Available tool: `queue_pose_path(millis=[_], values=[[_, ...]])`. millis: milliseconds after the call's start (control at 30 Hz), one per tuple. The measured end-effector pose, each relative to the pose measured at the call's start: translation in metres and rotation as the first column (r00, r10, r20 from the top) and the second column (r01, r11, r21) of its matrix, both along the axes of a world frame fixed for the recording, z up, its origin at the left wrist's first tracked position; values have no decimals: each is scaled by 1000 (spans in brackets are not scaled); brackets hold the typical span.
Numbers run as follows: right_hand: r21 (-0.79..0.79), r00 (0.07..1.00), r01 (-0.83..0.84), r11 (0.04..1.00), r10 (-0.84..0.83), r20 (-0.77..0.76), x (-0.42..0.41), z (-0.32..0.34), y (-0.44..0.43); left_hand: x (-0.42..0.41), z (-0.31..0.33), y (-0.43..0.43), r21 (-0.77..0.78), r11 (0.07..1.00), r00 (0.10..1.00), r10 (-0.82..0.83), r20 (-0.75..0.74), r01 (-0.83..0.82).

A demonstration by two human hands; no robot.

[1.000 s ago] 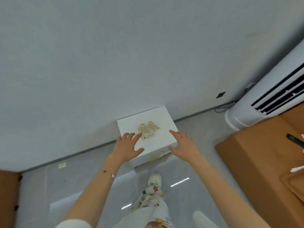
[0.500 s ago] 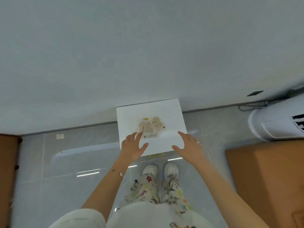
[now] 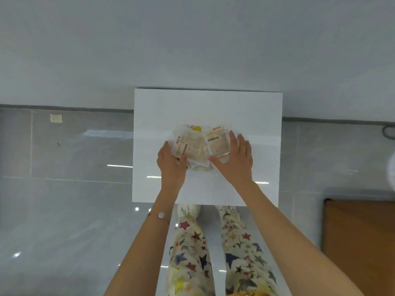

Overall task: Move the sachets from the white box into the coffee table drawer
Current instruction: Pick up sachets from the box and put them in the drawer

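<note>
The sachets (image 3: pixel 199 146) lie in a loose overlapping pile near the middle of the white box (image 3: pixel 256 116), on its flat top surface. I can make out two clear packets with pale, grainy contents and brown label strips, and a bit of yellow wrapper peeks out at the far edge and again under my left thumb; how many lie beneath I cannot tell, because the top ones cover them. The print on them is too small to read.

My left hand (image 3: pixel 171 162) sits at the pile's left edge, fingers curled around it and thumb pressed on the nearest packet. My right hand (image 3: pixel 236 155) is spread wide on the right side, fingers straight and resting along the right packet's edge, thumb reaching under its near corner. Neither hand has lifted anything; both are cupping the pile between them.

The box top has bare white room on every side of the pile. Its far edge meets the grey wall (image 3: pixel 192 43), and its near edge hides my feet, so only my star-print trousers (image 3: pixel 192 253) show below it. Glossy grey floor tiles (image 3: pixel 64 210) lie open to the left. A brown wooden piece of furniture (image 3: pixel 359 242) is cut off at the right, well apart from the box. A thin bracelet (image 3: pixel 160 215) circles my left wrist.
</note>
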State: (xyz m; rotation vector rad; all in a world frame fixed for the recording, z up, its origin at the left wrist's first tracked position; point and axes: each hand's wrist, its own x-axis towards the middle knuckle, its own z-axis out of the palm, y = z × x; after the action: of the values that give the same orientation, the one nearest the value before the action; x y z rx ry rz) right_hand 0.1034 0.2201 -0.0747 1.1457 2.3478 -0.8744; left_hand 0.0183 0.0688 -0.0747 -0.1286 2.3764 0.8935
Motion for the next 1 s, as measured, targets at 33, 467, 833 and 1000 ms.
queue_pose_path(millis=[33, 467, 833, 1000], values=[[13, 1000, -7, 1000, 7, -2, -1, -3, -5, 1, -3, -1, -36, 999, 999, -27, -35, 25], [147, 983, -78, 986, 101, -155, -7, -21, -30, 20, -22, 4, -114, 968, 940, -246, -235, 224], [-60, 963, -184, 981, 168, -209, -18, -14, -3, 21, -21, 8, -109, 973, 922, -226, -313, 202], [-144, 990, -127, 981, 116, -84, -25, -14, 5, 15, -24, 3, -52, 994, 990, -96, -103, 91]])
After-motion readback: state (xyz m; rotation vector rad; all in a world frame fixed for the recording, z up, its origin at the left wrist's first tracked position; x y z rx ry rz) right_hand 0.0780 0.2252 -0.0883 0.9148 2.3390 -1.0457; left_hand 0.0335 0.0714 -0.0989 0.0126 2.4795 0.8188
